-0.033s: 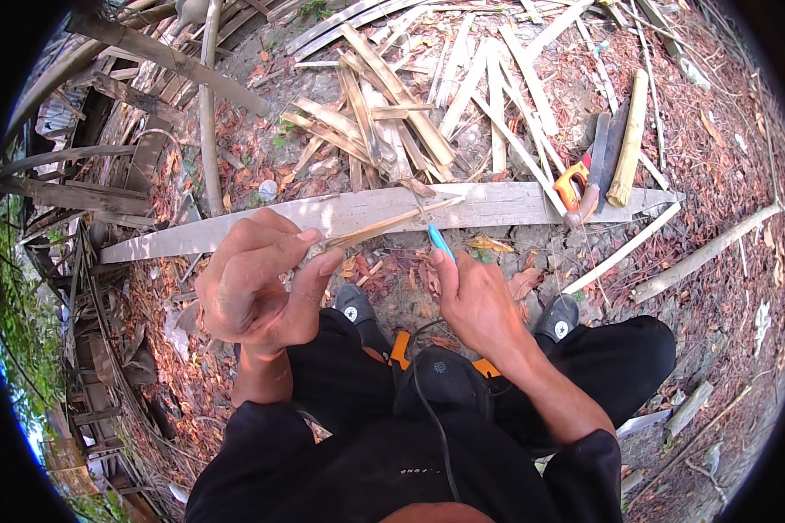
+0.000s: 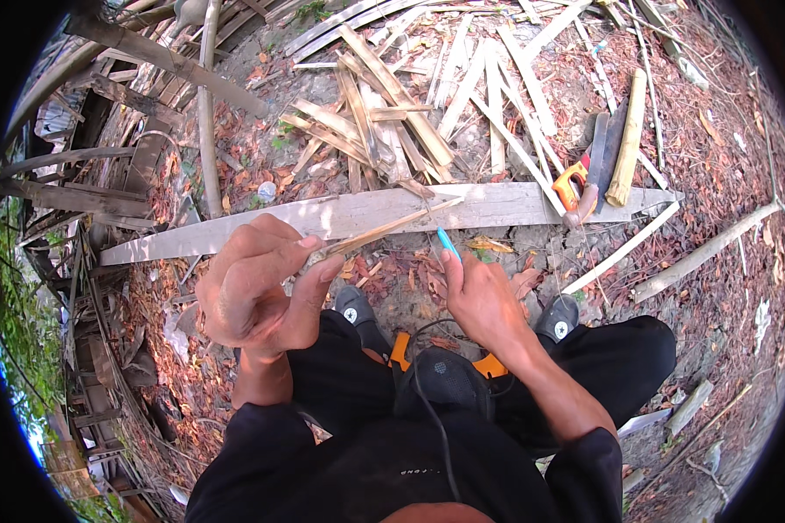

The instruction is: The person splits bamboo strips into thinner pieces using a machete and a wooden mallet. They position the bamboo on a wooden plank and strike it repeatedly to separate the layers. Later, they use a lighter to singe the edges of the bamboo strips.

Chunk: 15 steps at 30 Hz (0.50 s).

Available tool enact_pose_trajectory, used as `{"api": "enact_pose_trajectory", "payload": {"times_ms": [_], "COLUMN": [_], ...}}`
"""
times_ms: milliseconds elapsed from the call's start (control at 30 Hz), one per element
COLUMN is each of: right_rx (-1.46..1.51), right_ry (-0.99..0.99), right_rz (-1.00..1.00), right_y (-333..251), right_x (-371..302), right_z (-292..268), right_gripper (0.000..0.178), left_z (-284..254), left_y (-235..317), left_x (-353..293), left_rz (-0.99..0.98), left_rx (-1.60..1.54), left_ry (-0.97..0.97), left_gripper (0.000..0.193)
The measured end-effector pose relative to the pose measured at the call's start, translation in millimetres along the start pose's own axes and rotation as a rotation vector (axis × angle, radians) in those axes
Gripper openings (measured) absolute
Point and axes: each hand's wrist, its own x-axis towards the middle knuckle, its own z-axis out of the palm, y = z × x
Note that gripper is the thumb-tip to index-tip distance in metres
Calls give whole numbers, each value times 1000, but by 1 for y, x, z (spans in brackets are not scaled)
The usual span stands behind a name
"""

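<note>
Between the thumb and forefinger of my left hand is pinched a thin, pointed wood sliver, which slants up to the right. My right hand is closed around a slim bright-blue stick-like object; most of it is hidden in the fist, so its kind cannot be made out. The blue tip is just below the sliver's pointed end, apart from it. Beneath both hands a long grey plank lies across the ground.
On the plank's right part rest an orange-handled saw, a dark blade and a short bamboo piece. Split wood strips are heaped beyond it. Poles and stacked timber stand at left. Dry leaves cover the ground.
My right hand has shifted slightly right and downward with the blue object, away from the sliver. My left hand still holds the sliver in nearly the same place.
</note>
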Motion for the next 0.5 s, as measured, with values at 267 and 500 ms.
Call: {"api": "enact_pose_trajectory", "payload": {"times_ms": [267, 500], "right_rx": [199, 71], "right_ry": [-31, -24], "right_rz": [-234, -165], "right_y": [-21, -32], "right_x": [-9, 0], "right_z": [-1, -6], "right_gripper": [34, 36], "left_z": [-4, -9], "left_y": [-11, -17], "left_x": [1, 1], "left_rz": [5, -33], "left_rx": [-33, -37], "left_ry": [-9, 28], "left_gripper": [26, 25]}}
